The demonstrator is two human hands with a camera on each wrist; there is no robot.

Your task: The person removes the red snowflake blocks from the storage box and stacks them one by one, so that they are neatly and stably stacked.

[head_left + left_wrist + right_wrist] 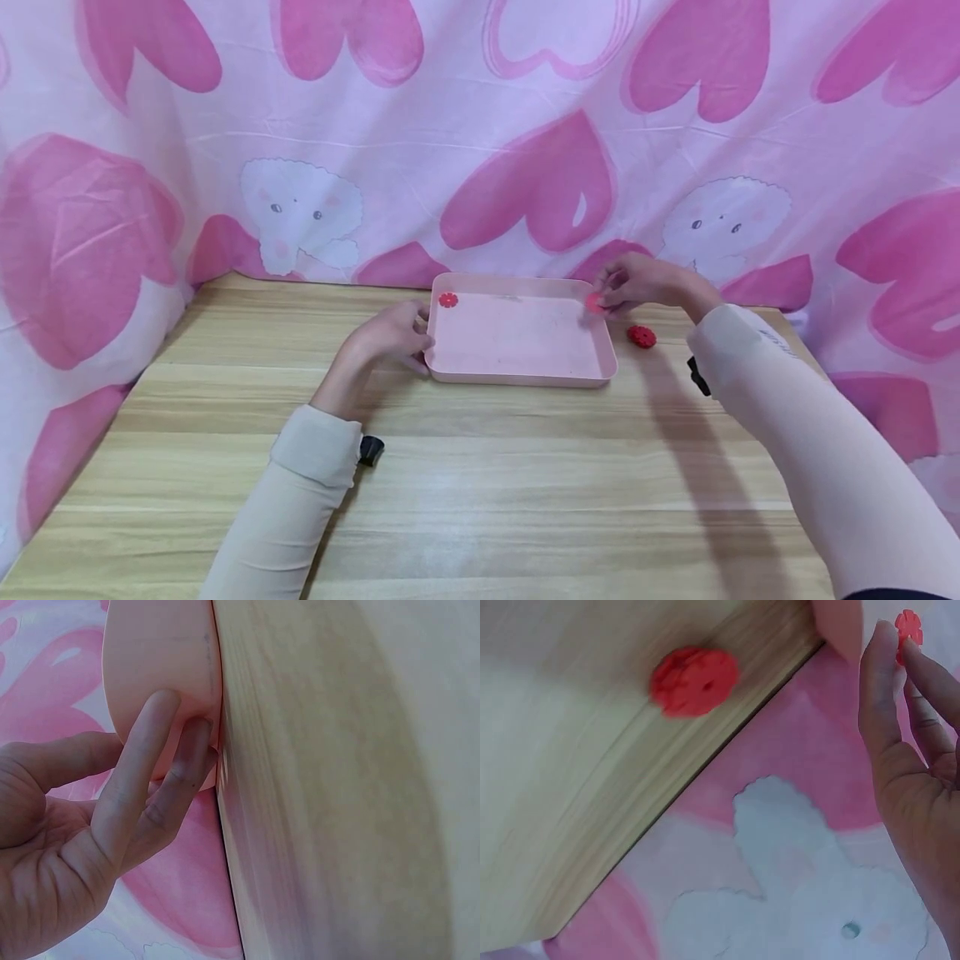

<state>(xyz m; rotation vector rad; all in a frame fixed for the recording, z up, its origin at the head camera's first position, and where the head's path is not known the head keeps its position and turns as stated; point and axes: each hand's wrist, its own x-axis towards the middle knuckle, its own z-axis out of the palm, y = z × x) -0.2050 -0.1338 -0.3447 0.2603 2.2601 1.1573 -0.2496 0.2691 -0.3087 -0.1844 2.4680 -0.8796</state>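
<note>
A shallow pink tray stands at the back of the table. At its left end my left hand holds the side, fingertips against the outer wall and one digit up at the rim; the left wrist view shows these fingers close up. Over the tray's right rim my right hand pinches a red notched plastic disc between thumb and fingertips. Another red disc with petal-like notches sits in the tray's far left corner. Right of the tray, near that hand, lies a small stack of red discs.
The wood-grain table reaches back to a pink curtain printed with hearts and white animals. A dark strap piece shows at the left cuff, another at the right. The right arm casts a shadow on the table.
</note>
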